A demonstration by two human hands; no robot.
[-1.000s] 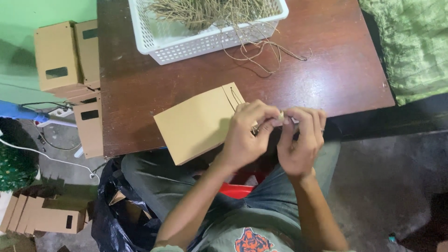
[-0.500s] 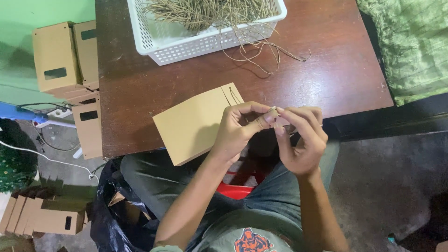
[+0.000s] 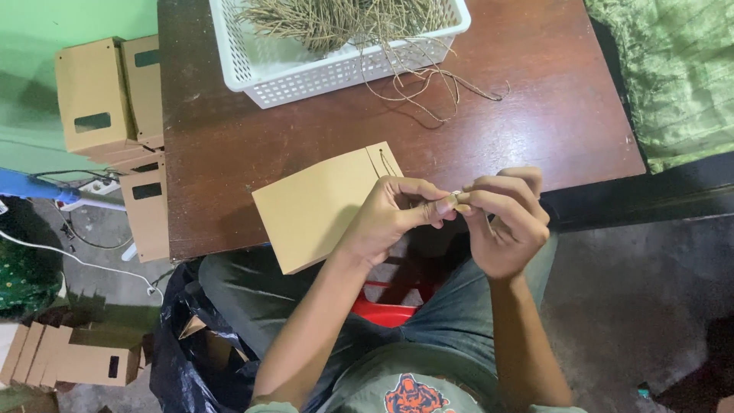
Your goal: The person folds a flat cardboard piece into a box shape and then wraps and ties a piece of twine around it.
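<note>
While the flat brown paper bag (image 3: 321, 206) lies at the near edge of the dark wooden table (image 3: 535, 130), the head view shows both hands raised just in front of it, fingertips meeting. The left hand (image 3: 386, 218) and the right hand (image 3: 505, 222) each pinch narrowly on the end of a thin twine cord (image 3: 454, 200), whose other part seems to run back to the holes at the bag's top edge; the cord itself is too fine to follow fully. Beyond, a white plastic basket (image 3: 267, 73) holds a heap of the same twine, with loose strands trailing onto the table. Finished bags (image 3: 107, 99) stand to the left. The likely trouble: the short end could slip from the pinch, or a tug could drag the bag off the edge or tear its punched hole.
</note>
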